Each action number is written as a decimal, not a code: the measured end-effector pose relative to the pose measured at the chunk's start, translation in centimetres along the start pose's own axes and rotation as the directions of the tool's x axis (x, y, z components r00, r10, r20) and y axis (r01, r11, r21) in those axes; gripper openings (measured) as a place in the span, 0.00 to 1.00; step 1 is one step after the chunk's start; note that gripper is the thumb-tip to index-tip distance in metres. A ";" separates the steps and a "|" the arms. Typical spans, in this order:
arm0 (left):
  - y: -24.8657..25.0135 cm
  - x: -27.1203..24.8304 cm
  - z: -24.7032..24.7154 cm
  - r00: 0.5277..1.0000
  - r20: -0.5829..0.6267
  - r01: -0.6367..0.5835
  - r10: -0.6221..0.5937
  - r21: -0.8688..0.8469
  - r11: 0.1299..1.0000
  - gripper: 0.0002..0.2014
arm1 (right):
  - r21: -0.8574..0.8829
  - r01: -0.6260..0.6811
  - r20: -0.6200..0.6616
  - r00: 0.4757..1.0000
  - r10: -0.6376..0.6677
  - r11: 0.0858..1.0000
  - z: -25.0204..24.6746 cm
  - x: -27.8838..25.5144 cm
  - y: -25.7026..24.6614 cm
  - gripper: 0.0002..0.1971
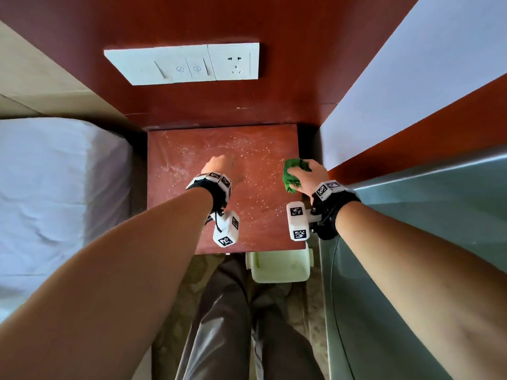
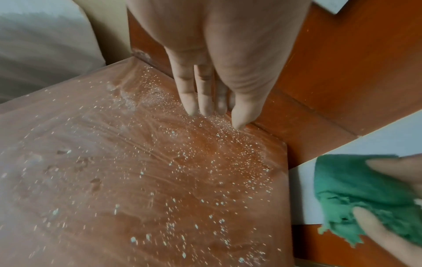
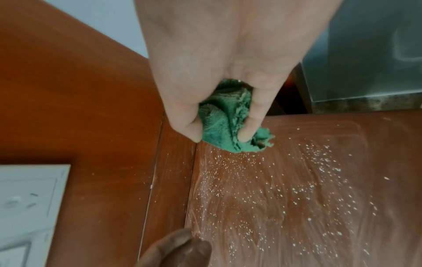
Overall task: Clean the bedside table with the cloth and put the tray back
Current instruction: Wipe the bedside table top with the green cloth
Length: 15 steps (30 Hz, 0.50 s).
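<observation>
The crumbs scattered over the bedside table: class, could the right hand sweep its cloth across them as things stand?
Probably yes. The right hand grips the green cloth at the table's right edge; only the left hand hangs over the crumbs.

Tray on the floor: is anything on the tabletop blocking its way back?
No object, only scattered white crumbs on the bedside table. The left hand hovers above it; the right hand grips the cloth at its right edge. The tray sits below the front edge.

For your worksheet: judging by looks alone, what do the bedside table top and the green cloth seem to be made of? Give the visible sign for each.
Bedside table top: probably wood or wood-look laminate with a smooth reddish-brown finish; faint grain and sheen show under the white crumbs and smears.

Green cloth: seemingly soft looped terry or microfibre; it bunches into folds and has a fuzzy, frayed edge.
</observation>
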<state>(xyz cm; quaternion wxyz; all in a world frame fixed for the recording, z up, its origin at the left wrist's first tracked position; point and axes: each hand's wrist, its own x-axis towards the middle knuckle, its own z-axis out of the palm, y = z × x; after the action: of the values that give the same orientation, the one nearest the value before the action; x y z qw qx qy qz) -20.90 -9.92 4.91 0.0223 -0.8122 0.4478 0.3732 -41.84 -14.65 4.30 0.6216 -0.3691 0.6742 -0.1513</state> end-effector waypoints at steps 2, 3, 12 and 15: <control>-0.6 2.1 0.1 0.999 0.022 -0.026 0.024 0.083 0.996 0.29 | -0.153 0.067 -0.108 0.991 -0.084 0.986 0.4 1.4 -0.1 0.15; -0.9 3.1 0.3 0.999 0.033 -0.041 0.038 0.115 0.993 0.35 | -0.226 0.079 -0.156 0.981 -0.116 0.971 0.5 2.2 -0.2 0.17; -4.3 10.5 1.7 0.991 0.090 -0.123 0.100 0.315 0.941 0.64 | -0.641 0.095 -0.176 0.948 -0.267 0.762 1.6 9.6 -1.3 0.16; -4.0 11.4 2.3 0.989 0.109 -0.130 0.098 0.347 0.929 0.68 | -0.678 0.159 -0.184 0.908 -0.375 0.718 2.5 11.2 -1.2 0.17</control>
<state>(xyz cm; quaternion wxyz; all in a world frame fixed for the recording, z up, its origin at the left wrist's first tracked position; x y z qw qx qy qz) -15.57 -14.81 -5.07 0.1663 -0.7499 0.5527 0.3234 -38.57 -22.53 -3.48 0.3126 -0.6271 0.7114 -0.0533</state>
